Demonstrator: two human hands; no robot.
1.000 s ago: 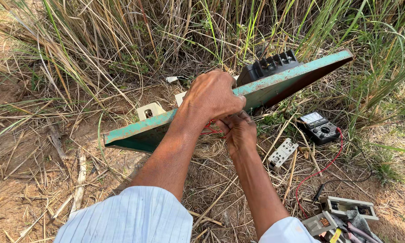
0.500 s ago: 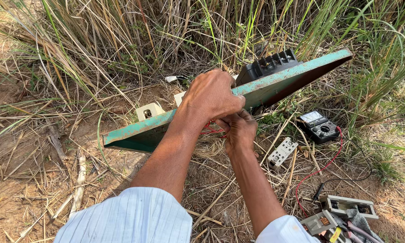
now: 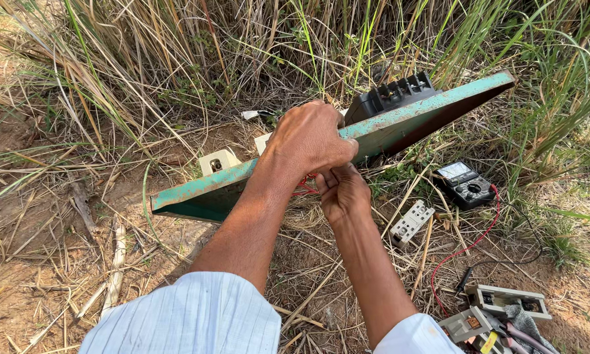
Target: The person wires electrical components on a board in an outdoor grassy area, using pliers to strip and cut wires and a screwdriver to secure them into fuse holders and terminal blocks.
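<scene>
The left hand [image 3: 311, 137] is clenched over the top edge of a green board [image 3: 400, 128], which is tipped up on edge above dry grass, its right end higher than its left. The right hand [image 3: 341, 191] reaches under and behind the board, fingers curled near a bit of red wire [image 3: 303, 189]; whether it pinches that wire or only touches the board's back cannot be told from here.

A black switch block [image 3: 390, 95] and pale sockets [image 3: 217, 161] sit on the board's far face. A multimeter [image 3: 464, 183] with a red lead [image 3: 469, 246] lies on the ground to the right, near a white connector strip [image 3: 412, 223].

To do this well, the person should probably hold the board steady with the left hand, keep the tilt fixed so the underside is reachable, and work the wire by feel without tugging it.
</scene>
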